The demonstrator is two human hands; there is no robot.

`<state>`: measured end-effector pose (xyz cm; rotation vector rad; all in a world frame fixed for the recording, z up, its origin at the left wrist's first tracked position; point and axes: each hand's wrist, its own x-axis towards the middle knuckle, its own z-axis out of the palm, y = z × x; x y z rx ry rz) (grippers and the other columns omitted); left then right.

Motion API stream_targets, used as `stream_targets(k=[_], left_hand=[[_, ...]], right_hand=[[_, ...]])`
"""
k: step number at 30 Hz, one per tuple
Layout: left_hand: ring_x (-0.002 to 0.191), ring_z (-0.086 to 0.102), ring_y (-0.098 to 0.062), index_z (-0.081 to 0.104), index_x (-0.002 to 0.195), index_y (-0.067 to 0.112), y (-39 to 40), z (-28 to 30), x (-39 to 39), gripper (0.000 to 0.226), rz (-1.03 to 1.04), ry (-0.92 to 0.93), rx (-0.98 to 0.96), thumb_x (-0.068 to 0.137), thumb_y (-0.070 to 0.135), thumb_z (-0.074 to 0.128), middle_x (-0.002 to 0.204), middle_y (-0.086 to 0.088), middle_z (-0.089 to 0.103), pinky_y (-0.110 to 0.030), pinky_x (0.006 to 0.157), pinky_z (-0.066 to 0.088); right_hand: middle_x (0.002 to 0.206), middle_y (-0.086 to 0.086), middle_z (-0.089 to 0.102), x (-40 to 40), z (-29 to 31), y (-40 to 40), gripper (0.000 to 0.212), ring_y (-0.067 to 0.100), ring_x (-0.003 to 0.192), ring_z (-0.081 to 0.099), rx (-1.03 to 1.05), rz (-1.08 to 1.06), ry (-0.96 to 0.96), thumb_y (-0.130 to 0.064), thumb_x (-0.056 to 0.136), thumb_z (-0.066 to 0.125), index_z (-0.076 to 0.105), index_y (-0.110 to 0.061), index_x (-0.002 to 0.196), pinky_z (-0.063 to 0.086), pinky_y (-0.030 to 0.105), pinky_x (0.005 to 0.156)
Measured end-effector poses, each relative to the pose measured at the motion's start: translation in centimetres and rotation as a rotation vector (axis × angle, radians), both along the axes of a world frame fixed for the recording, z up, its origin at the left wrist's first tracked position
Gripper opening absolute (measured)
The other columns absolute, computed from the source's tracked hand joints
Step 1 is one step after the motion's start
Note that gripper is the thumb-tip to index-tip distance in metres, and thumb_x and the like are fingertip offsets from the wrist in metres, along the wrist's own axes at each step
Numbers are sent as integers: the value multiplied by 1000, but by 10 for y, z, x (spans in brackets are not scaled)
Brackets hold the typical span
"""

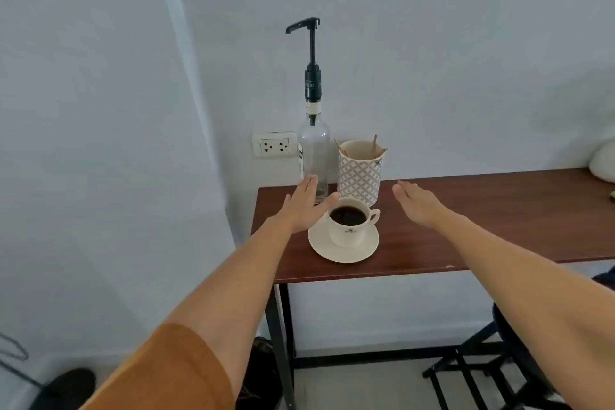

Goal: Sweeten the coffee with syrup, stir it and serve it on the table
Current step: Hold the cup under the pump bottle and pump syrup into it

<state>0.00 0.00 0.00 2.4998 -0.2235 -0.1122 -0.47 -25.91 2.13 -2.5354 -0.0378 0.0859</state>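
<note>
A white cup of black coffee stands on a white saucer near the left end of a dark wooden table. Behind it stands a tall clear syrup bottle with a black pump on top. To the bottle's right, a patterned paper cup holds several wooden stirrers. My left hand is stretched out flat, fingers apart, just left of the cup and in front of the bottle's base. My right hand hovers open over the table to the right of the cup. Neither hand holds anything.
A wall socket sits on the wall left of the bottle. A white object lies at the table's far right. Under the table are black metal legs, a dark bag and a black folding frame. A black shoe is at lower left.
</note>
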Motion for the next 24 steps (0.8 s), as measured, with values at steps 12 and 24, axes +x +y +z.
stream_targets(k=[12,24], left_hand=[[141,41,-13,18,161,25,-33,-49,-17,134,47,23,-400,54,54,95,156,6,45,-26,104,31],[111,57,13,53,130,33,-43,-58,-19,89,111,-206,-508,53,40,97,117,24,66,-8,89,42]], right_hand=[[125,11,68,-7,-40,29,40,28,116,63,447,-25,121,-34,107,37,69,-14,118,49,49,105],[107,19,70,4,-52,30,29,31,104,68,575,31,38,-20,105,46,70,-5,99,61,46,88]])
